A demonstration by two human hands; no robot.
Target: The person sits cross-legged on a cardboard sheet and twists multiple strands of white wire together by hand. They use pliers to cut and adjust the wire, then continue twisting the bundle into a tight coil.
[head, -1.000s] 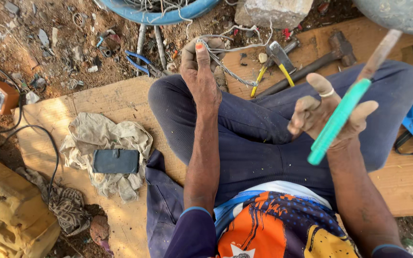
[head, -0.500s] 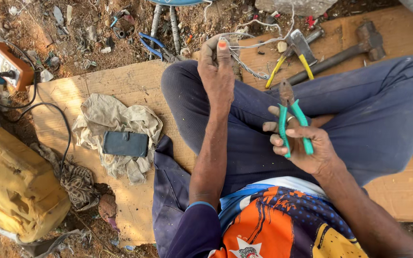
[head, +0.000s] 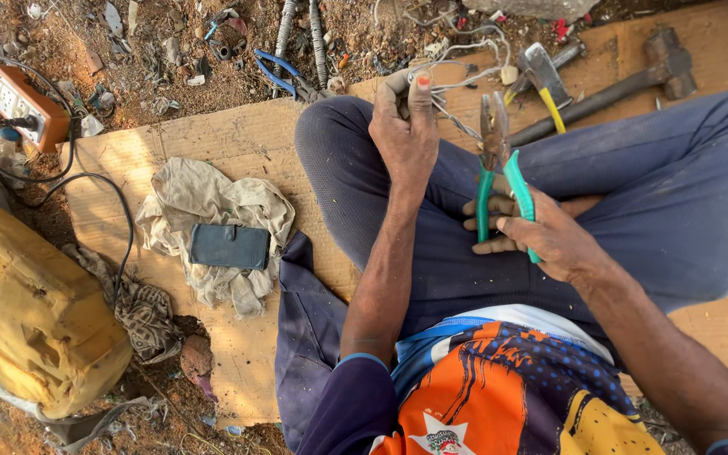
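While seated cross-legged on a worn plywood board (head: pixel 212 135), a person steadies a tangle of thin pale wire (head: pixel 457 80) over the left knee, the left hand (head: pixel 404 126) pinched shut on its strands. The right hand (head: pixel 541 236) is wrapped around the teal rubber handles of steel pliers (head: pixel 499 168), nose pointing away toward the wire but not yet touching it, jaws apparently together. The work looks to be at the gripping or cutting stage; bringing the pliers onto the wire would call for spreading the handles and closing the short gap. On the far side lie a heavy hammer (head: pixel 625 80) and a yellow-handled tool (head: pixel 545 80). To the left, a dark flat wallet-like case (head: pixel 229 246) rests on a crumpled, grimy rag (head: pixel 212 202), near an orange socket box (head: pixel 27 105) and a dented yellow container (head: pixel 27 312).
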